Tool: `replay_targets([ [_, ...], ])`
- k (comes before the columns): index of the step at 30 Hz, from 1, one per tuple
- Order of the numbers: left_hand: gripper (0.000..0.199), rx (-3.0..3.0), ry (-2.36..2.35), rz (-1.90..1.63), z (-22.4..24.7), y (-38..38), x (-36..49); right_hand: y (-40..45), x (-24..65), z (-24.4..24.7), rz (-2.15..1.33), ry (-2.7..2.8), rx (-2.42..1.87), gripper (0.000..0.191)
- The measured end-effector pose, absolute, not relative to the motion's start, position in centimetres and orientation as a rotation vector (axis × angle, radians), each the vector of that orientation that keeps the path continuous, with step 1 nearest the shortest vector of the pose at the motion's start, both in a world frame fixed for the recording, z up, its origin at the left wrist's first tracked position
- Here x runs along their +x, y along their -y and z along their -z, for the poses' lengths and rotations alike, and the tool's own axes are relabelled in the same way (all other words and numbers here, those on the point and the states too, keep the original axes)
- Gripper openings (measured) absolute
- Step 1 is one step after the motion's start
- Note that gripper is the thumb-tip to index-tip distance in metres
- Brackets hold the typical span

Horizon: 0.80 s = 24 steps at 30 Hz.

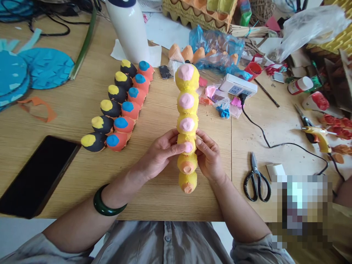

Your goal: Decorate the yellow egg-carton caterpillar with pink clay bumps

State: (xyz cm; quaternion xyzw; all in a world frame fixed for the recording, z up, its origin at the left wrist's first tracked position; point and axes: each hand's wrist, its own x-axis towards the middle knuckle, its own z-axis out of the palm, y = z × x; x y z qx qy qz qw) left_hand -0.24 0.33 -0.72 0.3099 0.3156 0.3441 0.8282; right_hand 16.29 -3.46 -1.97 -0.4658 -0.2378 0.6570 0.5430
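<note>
A strip of yellow-painted egg-carton cups [187, 123] lies lengthwise on the wooden table [63, 154], its bumps tipped in pink and orange. My left hand [162, 152] grips it from the left, fingers across one of the middle cups. My right hand [209, 156] holds the same cup from the right. To the left lie a black strip of cups with yellow tips [107, 110] and an orange-red strip with blue tips [132, 106], side by side and touching neither hand.
A black phone [38, 176] lies at the left, beside blue cut-out discs [46, 68]. A white bottle [128, 29] stands at the back. On the right are black-handled scissors [255, 181], a power strip [238, 85] with a black cable, and a yellow glue gun [317, 139].
</note>
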Motion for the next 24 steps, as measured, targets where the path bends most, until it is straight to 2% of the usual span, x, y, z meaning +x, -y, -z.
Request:
replay_targets([
  [6, 0.047, 0.63, -0.722, -0.721, 0.9, -0.41, -0.28, 3.26, 16.12, 2.01, -1.649, 0.511, -1.029, 0.038],
  [17, 0.04, 0.652, -0.642, -0.788, 1.38, -0.13, -0.11, 2.96, 16.22, 2.19, -1.651, 0.464, -1.062, 0.035],
  [21, 0.05, 0.673, -0.619, -0.779, 1.34, -0.08, -0.11, 3.04, 16.05, 2.02, -1.619, 0.484, -1.09, 0.034],
  [24, 0.048, 0.724, -0.703, -0.821, 1.51, -0.13, 0.03, 3.1, 15.92, 2.01, -1.599, 0.53, -1.105, 0.036],
])
